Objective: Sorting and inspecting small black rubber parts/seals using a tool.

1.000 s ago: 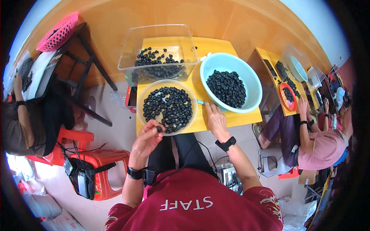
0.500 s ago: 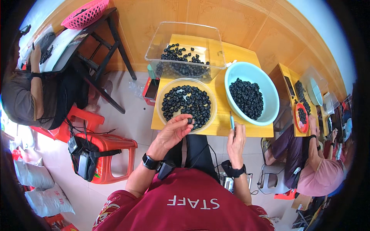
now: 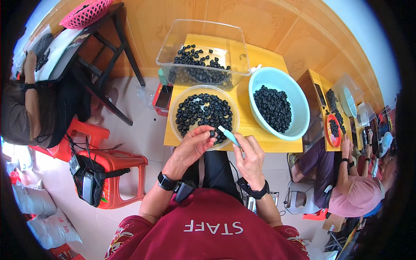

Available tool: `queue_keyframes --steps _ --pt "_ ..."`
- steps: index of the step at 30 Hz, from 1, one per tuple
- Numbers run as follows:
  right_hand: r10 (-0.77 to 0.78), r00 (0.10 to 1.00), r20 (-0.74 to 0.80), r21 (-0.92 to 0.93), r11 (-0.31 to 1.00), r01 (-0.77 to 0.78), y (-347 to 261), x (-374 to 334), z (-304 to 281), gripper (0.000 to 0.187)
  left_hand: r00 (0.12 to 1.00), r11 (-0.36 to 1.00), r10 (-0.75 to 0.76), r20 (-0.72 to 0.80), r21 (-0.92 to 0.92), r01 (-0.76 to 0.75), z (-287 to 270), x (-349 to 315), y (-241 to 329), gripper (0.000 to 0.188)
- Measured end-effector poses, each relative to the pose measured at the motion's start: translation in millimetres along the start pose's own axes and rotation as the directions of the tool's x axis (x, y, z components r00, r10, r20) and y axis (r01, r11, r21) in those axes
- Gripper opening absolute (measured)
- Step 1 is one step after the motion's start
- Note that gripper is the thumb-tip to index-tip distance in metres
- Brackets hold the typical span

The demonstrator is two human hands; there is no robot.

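Note:
My left hand (image 3: 190,146) pinches a small round black piece with a hole (image 3: 212,134) between thumb and fingertips, over the near edge of a shallow round clear tray (image 3: 174,135). My right hand (image 3: 250,158) grips a slim light-blue handled tool (image 3: 229,136); its pale tip points toward the black piece, close beside it. I cannot tell whether they touch. Many similar black pieces (image 3: 203,110) lie loose in the round tray. To its right, a pale turquoise basin (image 3: 299,93) holds a heap of them.
Behind the tray stands a clear rectangular bin (image 3: 242,47) with more black pieces, on the yellow table (image 3: 260,146). A red box (image 3: 163,100) is at the table's left. A red stool (image 3: 125,162) carries a black pouch. People work at tables on both sides.
My right hand has moved left and forward, bringing the tool's tip from near the basin to beside the black piece. My left hand still holds the piece. The view has shifted slightly.

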State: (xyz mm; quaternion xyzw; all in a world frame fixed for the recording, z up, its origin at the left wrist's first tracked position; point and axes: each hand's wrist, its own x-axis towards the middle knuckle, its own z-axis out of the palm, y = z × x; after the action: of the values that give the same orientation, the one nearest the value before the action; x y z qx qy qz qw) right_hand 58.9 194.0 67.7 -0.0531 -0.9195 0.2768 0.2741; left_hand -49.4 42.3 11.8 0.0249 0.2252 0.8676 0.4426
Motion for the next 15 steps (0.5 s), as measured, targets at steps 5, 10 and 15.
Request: queue_keyframes --steps 5,10,15 --pt "-0.055 0.998 -0.001 -0.045 0.997 0.055 1.0 1.8 4.1 0.034 1.000 1.000 -0.003 -0.008 -0.019 0.003 -1.0 -0.6 1.3 0.018" --pt "-0.091 0.996 0.007 -0.071 0.993 0.092 -0.1 3.0 7.2 0.034 1.000 0.999 0.000 -0.022 -0.034 -0.001 -4.4 -2.3 1.1 0.019" --pt "-0.037 0.999 0.002 -0.008 0.999 0.037 -1.7 4.9 9.6 0.031 1.000 0.998 0.000 -0.029 -0.057 -0.002 -6.8 -3.3 1.5 0.019"
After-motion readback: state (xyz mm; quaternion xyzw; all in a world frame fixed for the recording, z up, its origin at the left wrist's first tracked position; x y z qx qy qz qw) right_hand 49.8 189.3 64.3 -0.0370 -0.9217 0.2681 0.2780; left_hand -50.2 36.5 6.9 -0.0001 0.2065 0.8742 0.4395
